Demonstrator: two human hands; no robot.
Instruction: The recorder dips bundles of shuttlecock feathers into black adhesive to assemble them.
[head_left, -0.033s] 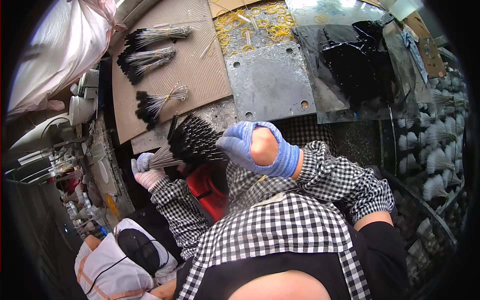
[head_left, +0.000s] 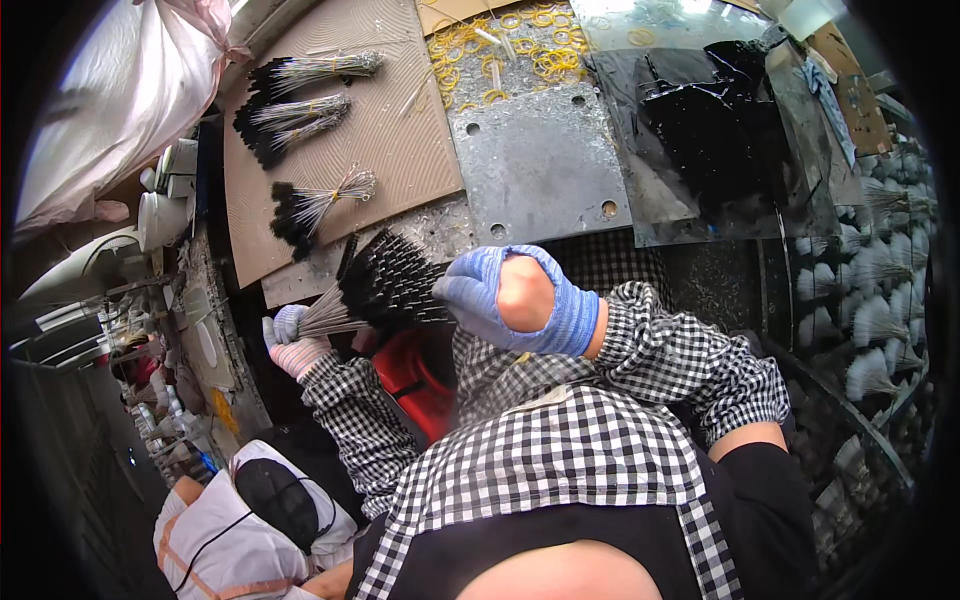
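Observation:
A thick bundle of black-bristled wire brushes (head_left: pixel 398 280) is held nearly level in front of me, its bristles fanned toward the right. My left hand (head_left: pixel 295 342), in a pale glove, is closed round the thin wire handles at the bundle's left end. At the bristle end is my right hand (head_left: pixel 520 300), in a blue glove with a big hole over the back. Its fingers are bent together against the bristle tips; what they grip, if anything, is hidden behind them.
Smaller brush bundles (head_left: pixel 318 195) lie on a brown board (head_left: pixel 400 150). Right of it are a grey metal plate (head_left: pixel 545 170), yellow rubber bands (head_left: pixel 555 65) and a sheet with glossy black liquid (head_left: pixel 715 140). White-bristled brushes (head_left: pixel 870 320) stand at far right. Another person (head_left: pixel 235 520) is at lower left.
My hands and the brush bundle are almost where they were. The person at lower left has shifted very slightly.

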